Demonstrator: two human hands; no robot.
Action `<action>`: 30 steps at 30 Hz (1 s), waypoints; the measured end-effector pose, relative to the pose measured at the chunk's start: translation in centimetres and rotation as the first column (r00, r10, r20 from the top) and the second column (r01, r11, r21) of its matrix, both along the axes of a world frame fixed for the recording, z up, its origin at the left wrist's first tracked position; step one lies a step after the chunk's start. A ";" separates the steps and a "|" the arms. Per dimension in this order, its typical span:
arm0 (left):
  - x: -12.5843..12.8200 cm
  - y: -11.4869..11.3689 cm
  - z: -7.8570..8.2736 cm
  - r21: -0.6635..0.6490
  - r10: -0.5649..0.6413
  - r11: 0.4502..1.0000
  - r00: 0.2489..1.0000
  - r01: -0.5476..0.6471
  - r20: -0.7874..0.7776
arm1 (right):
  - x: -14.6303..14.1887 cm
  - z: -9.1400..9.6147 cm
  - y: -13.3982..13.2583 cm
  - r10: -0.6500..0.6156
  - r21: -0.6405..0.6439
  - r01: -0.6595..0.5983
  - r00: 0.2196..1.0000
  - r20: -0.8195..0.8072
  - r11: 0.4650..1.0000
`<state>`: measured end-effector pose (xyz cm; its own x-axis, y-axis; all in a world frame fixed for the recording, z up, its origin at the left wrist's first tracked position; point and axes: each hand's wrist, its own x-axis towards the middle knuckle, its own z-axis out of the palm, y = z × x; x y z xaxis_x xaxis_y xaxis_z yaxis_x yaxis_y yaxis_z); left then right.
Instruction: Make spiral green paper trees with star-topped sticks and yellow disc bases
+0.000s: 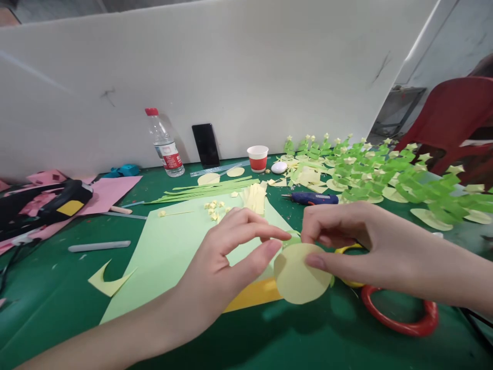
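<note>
A pale yellow paper circle [302, 275] is pinched at its right edge between the thumb and fingers of my right hand [346, 231]. Green paper [293, 239] shows behind its upper edge; how the two are joined is hidden. My left hand [234, 252] is at the circle's upper left, index finger stretched out and thumb close to the rim, with no object visible between them. Under my hands lie a light green sheet [165, 262] and an orange-yellow strip [254, 295]. Beside my right wrist are a red loop handle [400, 324] and a yellow ring [350, 281], partly covered.
Finished-looking green paper plants [385, 172] with star tops crowd the right. A blue glue gun [314, 198] lies ahead. Along the white board stand a water bottle [167, 146], a phone [206, 145] and a paper cup [258, 158]. Green strips [204, 190] and small paper stars [213, 208] lie nearer.
</note>
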<state>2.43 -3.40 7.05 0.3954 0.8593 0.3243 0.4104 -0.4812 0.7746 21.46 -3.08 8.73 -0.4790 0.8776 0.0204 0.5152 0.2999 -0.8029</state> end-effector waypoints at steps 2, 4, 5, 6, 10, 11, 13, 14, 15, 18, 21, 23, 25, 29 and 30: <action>0.2 -0.1 0.0 -0.064 -0.002 0.998 1.000 0.000 -0.029 | -0.3 -0.2 -0.3 -0.005 0.076 0.001 0.999 0.047 0.997; 0.4 -0.1 0.0 -0.121 -0.018 0.993 0.998 0.009 -0.067 | -0.5 -0.4 -0.5 -0.015 0.121 0.006 0.997 0.074 0.993; 0.5 -0.1 -0.1 -0.139 -0.029 0.990 0.996 0.018 -0.080 | -0.6 -0.5 -0.6 -0.013 0.126 0.002 0.996 0.087 0.992; 0.6 -0.2 -0.1 -0.150 -0.041 0.988 0.996 0.028 -0.085 | -0.7 -0.6 -0.7 -0.015 0.130 0.003 0.995 0.095 0.992; 0.6 -0.3 -0.4 -0.137 -0.054 0.990 0.997 0.046 -0.060 | -1.0 -0.8 -0.8 -0.030 0.124 0.017 0.994 0.104 0.992; 0.6 -0.4 -0.5 -0.124 -0.053 0.991 0.997 0.047 -0.051 | -1.0 -0.8 -0.8 -0.037 0.123 0.024 0.994 0.099 0.992; 0.5 -0.4 -0.6 -0.088 -0.053 0.995 0.998 0.050 -0.028 | -1.1 -0.7 -0.7 -0.046 0.123 0.033 0.994 0.099 0.992; 0.5 -0.5 -0.6 -0.068 -0.053 0.996 0.998 0.052 -0.017 | -1.2 -0.7 -0.7 -0.049 0.128 0.036 0.994 0.099 0.991; 0.4 -0.5 -0.6 -0.049 -0.052 0.997 0.999 0.051 -0.008 | -1.2 -0.6 -0.7 -0.049 0.136 0.035 0.994 0.099 0.990; 0.4 -0.6 -0.4 -0.014 -0.051 0.999 0.999 0.051 0.005 | -1.2 -0.5 -0.8 -0.034 0.167 0.018 0.995 0.094 0.986; 0.3 -0.6 -0.2 -0.015 -0.055 0.998 0.998 0.055 0.006 | -1.1 -0.7 -1.1 -0.021 0.200 0.005 0.997 0.078 0.980; 0.3 -0.7 0.0 -0.024 -0.054 0.998 0.998 0.054 0.016 | -1.0 -0.8 -1.3 -0.013 0.205 -0.002 0.998 0.069 0.979; 0.3 -0.6 0.0 -0.035 -0.045 0.998 0.998 0.047 0.039 | -1.0 -0.8 -1.5 -0.018 0.215 0.004 0.998 0.064 0.977; 0.3 -0.6 0.1 -0.061 -0.048 0.997 0.997 0.051 0.056 | -1.1 -0.5 -1.6 -0.045 0.277 0.032 0.998 0.041 0.960; 0.4 -0.6 0.1 -0.067 -0.054 0.996 0.997 0.057 0.048 | -1.0 -0.4 -1.6 -0.042 0.289 0.030 0.999 0.035 0.957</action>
